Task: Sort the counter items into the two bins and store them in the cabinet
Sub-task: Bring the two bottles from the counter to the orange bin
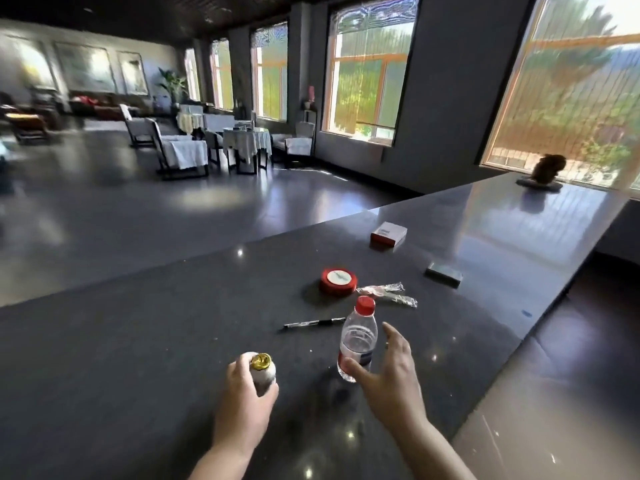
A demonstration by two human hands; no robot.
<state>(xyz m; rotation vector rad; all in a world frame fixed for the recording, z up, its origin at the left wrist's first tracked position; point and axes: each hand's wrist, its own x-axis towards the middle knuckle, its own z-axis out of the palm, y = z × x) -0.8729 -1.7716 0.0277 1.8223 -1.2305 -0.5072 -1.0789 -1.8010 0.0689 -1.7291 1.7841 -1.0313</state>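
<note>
**Left grips white bottle, right spread at water bottle**

Left hand (244,396) curls round a small white bottle (262,372) with a gold cap, low on the dark counter (121,358). Right hand (388,372), fingers spread, thumb touching the clear water bottle (357,341) standing upright. From that bottle: white-and-red box (388,233) at 12 o'clock, dark box (444,274) at 2, red round tin (338,280) at 12, foil wrapper (388,294) at 1, pen (313,322) at 10.

- Counter (173,341): dark speckled stone, polished, glossy.
- Water bottle (356,341), on the counter: clear smooth plastic, red plastic cap.
- Small white bottle (265,374), left of the water bottle: smooth, shiny gold foil-like top.
- Round tin (337,280), beyond the water bottle: glossy red.
- Wrappers (388,294), right of the tin: crinkled, shiny film.
- Box (388,233), beyond the tin: smooth card.
</note>
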